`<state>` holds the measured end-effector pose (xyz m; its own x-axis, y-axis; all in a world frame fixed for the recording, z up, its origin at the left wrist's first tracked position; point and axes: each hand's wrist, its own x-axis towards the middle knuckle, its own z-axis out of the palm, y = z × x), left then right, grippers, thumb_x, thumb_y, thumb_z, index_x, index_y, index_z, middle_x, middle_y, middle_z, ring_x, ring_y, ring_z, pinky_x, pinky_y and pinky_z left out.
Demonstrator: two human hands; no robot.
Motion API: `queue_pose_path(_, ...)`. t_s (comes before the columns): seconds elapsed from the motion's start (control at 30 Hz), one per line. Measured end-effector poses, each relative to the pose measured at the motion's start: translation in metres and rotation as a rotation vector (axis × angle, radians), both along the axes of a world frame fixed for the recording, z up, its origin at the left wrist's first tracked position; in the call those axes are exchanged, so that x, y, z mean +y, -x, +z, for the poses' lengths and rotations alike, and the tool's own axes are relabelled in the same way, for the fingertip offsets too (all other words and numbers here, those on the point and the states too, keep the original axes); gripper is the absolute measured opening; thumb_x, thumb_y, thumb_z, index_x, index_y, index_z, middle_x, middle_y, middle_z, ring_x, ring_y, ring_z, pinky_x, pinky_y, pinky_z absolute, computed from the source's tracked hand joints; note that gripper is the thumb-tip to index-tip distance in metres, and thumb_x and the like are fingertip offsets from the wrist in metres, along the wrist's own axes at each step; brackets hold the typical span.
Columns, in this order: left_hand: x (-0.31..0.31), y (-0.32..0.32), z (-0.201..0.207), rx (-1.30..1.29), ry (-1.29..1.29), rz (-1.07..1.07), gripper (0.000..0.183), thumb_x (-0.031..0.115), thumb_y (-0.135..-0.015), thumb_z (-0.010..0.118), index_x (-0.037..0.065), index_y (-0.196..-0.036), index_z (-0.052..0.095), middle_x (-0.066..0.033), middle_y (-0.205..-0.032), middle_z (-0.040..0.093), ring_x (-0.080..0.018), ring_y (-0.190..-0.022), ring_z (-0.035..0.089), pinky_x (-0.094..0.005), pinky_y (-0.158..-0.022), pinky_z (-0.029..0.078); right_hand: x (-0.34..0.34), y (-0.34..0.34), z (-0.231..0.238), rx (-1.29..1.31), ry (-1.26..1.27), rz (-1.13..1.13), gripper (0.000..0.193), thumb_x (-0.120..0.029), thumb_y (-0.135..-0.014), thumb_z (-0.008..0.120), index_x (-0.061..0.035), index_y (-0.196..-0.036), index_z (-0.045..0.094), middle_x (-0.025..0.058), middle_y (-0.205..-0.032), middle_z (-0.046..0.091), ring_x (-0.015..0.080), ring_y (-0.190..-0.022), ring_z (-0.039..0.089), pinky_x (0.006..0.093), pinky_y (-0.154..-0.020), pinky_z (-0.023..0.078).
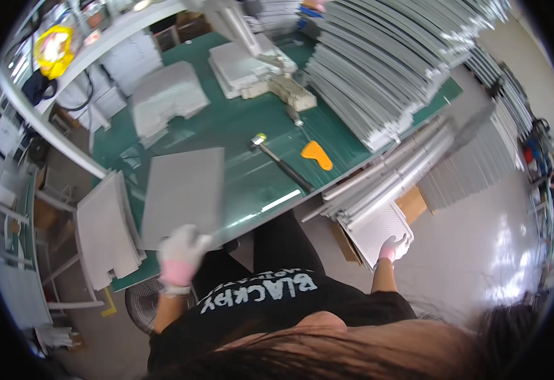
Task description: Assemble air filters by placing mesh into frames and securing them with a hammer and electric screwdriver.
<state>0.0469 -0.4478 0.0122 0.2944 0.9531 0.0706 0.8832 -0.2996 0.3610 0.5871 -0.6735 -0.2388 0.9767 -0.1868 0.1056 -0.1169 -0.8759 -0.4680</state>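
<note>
My left hand (185, 253), in a white glove with a pink cuff, is blurred at the near edge of a flat grey sheet (185, 190) and appears to grip it. The sheet is over the left part of the green tabletop (258, 183), its right edge smeared. Low on the right, my right hand (396, 247), gloved alike, has its fingers apart at the corner of a white, finely patterned panel (381, 231). That panel lies in or on a cardboard box (348, 244) beside the table.
A hammer (280, 161) and an orange scraper (317, 155) lie mid-table. Pale panel stacks stand at the left edge (109, 221) and far left (168, 98). A tall stack of grey panels (378, 63) fills the far right. Long metal strips (391, 171) jut past the table edge.
</note>
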Motion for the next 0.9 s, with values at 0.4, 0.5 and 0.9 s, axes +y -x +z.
queue_pose_path(0.4,0.105,-0.021,-0.104,0.104,-0.026,-0.163,0.083,0.059,-0.081,0.062,0.009,-0.144,0.043,-0.0214,-0.151,0.034,-0.0467,-0.140,0.024,-0.0564,-0.116,0.015,0.429,0.277,0.207,-0.453,-0.653,1.946,0.029,-0.017,-0.085,0.063,-0.0017,-0.109,0.063,0.0188,-0.113,0.064,0.0359,-0.107,0.060,0.0448,-0.092,0.048)
queue_pose_path(0.5,0.137,-0.024,-0.095,-0.146,-0.001,-0.133,0.080,0.049,-0.084,0.064,0.004,-0.145,0.040,-0.0240,-0.150,0.034,-0.0459,-0.141,0.024,-0.0553,-0.116,0.016,0.580,0.290,0.171,-0.601,-0.315,1.817,0.039,-0.021,-0.091,0.058,0.0005,-0.123,0.051,0.0243,-0.122,0.058,0.0386,-0.113,0.058,0.0467,-0.093,0.049)
queue_pose_path(0.9,0.325,0.124,-0.084,-1.233,0.029,0.495,0.069,0.038,-0.094,0.063,-0.004,-0.143,0.038,-0.0186,-0.140,0.048,-0.0263,-0.128,0.048,-0.0328,-0.111,0.032,0.562,0.384,0.313,-0.500,-0.955,1.941,0.048,-0.012,-0.084,0.068,-0.0025,-0.129,0.056,0.0070,-0.087,0.064,0.0189,-0.082,0.065,0.0359,-0.074,0.052)
